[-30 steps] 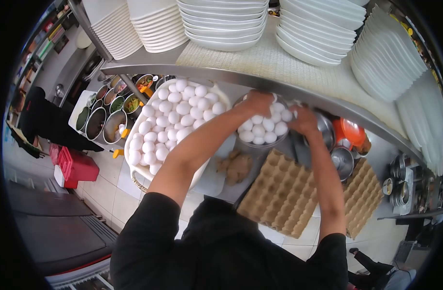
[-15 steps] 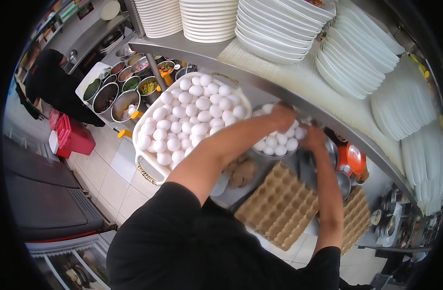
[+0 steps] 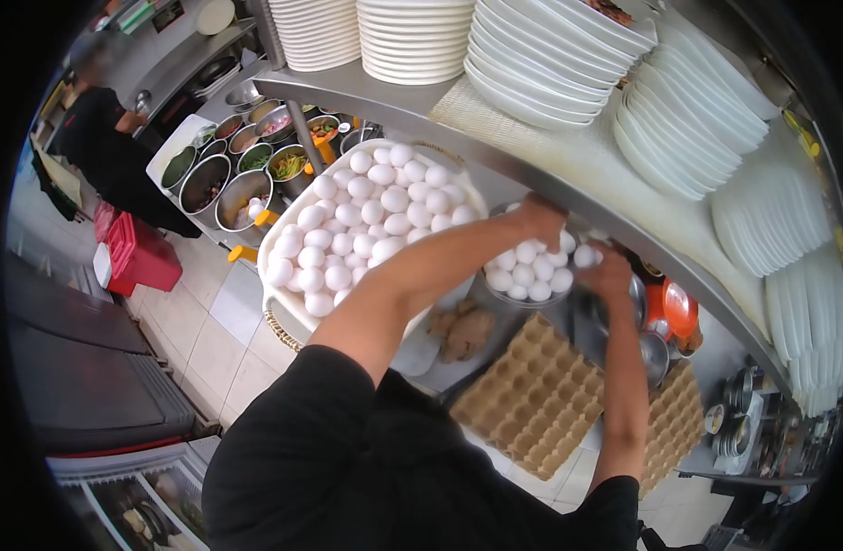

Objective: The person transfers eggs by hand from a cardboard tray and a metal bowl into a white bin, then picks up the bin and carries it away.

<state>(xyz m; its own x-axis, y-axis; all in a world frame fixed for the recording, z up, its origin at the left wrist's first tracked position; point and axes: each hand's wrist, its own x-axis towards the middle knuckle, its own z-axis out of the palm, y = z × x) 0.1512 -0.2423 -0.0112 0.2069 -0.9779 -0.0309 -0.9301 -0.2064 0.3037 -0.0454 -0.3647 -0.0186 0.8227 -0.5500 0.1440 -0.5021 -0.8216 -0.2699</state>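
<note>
A round bowl of white eggs (image 3: 530, 275) stands on the counter under the shelf edge. Over its far side my left hand (image 3: 539, 220) bends down, its fingertips mostly hidden among the eggs, with one egg (image 3: 566, 241) right beside them. My right hand (image 3: 611, 273) is at the bowl's right side, fingers curled on a white egg (image 3: 585, 256). To the left, a large white basket (image 3: 271, 246) with woven handles is heaped with white eggs (image 3: 371, 207). Below the bowl lies a brown cardboard egg tray (image 3: 531, 395).
Overhead, a steel shelf (image 3: 384, 103) carries stacked white plates (image 3: 536, 64). More egg trays (image 3: 674, 427), knobbly brown roots (image 3: 463, 332) and an orange container (image 3: 678, 308) are nearby. Food pots (image 3: 205, 184), a red bin (image 3: 144, 257) and a co-worker (image 3: 100, 147) are left.
My right hand has shifted slightly down and its egg shows more clearly. My left hand remains over the bowl. The view has shifted slightly, and the co-worker has straightened up.
</note>
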